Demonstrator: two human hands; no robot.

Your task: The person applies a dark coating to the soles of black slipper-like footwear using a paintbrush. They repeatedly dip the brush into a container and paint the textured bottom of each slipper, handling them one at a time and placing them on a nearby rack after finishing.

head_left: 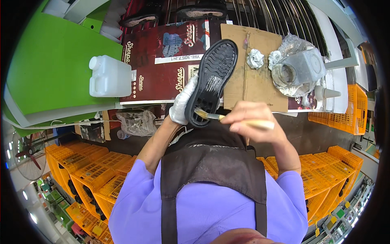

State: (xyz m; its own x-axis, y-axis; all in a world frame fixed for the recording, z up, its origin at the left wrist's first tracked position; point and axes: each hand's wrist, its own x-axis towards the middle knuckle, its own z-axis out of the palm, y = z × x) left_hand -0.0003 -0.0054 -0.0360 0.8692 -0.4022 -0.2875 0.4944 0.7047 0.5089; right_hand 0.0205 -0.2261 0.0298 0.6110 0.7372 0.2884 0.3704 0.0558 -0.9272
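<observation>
**Brush on a shoe sole above the bench edge**

The right hand (248, 118) is closed in a pinch around a small brush with a pale wooden handle (239, 118); its light bristles touch the heel end of a black rubber shoe sole with a moulded tread (212, 81). The fingertips curl under, so exactly which fingers press the handle cannot be made out. The left hand (182, 105), in a whitish glove, is wrapped around the shoe from the side; most of it is hidden behind the sole, and the shoe's upper is out of sight altogether. The sole faces up and tilts away, toe toward the back of the bench, with a shiny wet-looking patch at mid-length.

Below the hands, a dark brown apron (211, 162) over a lilac short-sleeved shirt (134, 195) fills the lower frame.

Beyond the sole lie a flattened dark red printed carton (162, 61) and a sheet of brown cardboard (254, 81). On the cardboard's right side sits a grey, smeared container wrapped in crumpled clear plastic (298, 69), its contents unclear, with a crumpled wad (255, 58) beside it. A white plastic jug (109, 77) stands to the left, against a green panel (53, 65). Orange plastic crates (93, 175) are stacked low on both sides, bent by the lens rim.
</observation>
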